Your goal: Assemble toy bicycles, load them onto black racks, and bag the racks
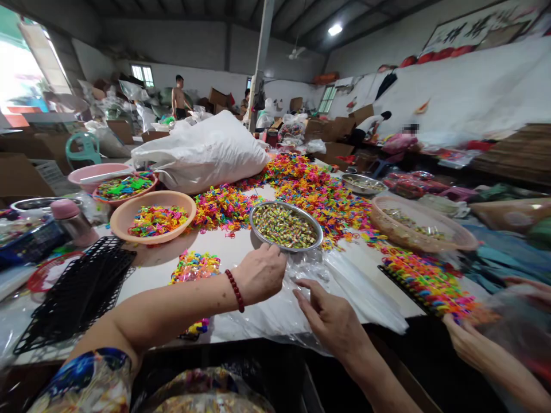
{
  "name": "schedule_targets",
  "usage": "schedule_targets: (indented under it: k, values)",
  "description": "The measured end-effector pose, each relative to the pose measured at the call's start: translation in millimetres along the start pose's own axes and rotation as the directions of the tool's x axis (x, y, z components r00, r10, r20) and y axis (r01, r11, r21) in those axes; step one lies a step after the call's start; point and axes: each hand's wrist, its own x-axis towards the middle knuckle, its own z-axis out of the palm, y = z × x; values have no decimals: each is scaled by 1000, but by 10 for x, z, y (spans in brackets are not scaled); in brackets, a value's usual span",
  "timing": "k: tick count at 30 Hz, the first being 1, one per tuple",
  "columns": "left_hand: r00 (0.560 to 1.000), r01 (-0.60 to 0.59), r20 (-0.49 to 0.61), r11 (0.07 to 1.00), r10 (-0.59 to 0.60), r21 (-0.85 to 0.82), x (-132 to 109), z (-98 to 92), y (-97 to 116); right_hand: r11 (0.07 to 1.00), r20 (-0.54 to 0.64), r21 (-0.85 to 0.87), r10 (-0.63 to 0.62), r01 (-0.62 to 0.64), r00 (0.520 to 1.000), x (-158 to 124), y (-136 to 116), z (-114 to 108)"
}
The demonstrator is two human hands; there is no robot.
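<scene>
My left hand [263,272], with a red bead bracelet [235,291] on its wrist, is at the near rim of a metal bowl [321,234]. Its fingers are curled together, and whatever they may hold is hidden. The bowl is full of small green-and-yellow pieces [284,225]. Lower and to the right, my right hand [333,315] hovers beside clear plastic bags [359,287], thumb and forefinger apart with nothing visible between them. Under my left forearm lies a clear bag of colourful plastic pieces [196,266].
Behind the bowl spreads a heap of bright plastic pieces [310,183] beside a large white sack [206,149]. An orange basin [118,223] and black grid trays [80,281] stand left. At right, a co-worker's hand [462,338] touches a filled tray [426,281] near a pink basin [462,238].
</scene>
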Motion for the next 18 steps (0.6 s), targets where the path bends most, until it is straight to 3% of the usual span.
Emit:
schedule_targets:
  k: [6, 11, 15, 18]
  values:
    - [987, 157, -30, 988, -157, -17, 64, 73, -114, 999, 70, 29, 19, -21, 997, 7, 66, 77]
    - [954, 203, -212, 978, -210, -57, 23, 17, -264, 988, 96, 127, 80, -92, 992, 106, 101, 172]
    - [915, 230, -331, 972, -230, -39, -59, -72, -399, 993, 100, 38, 106, -110, 989, 222, 228, 334]
    - [883, 324, -336, 943, -329, -71, -137, -71, -616, 994, 210, -78, 86, -71, 974, 326, 334, 531]
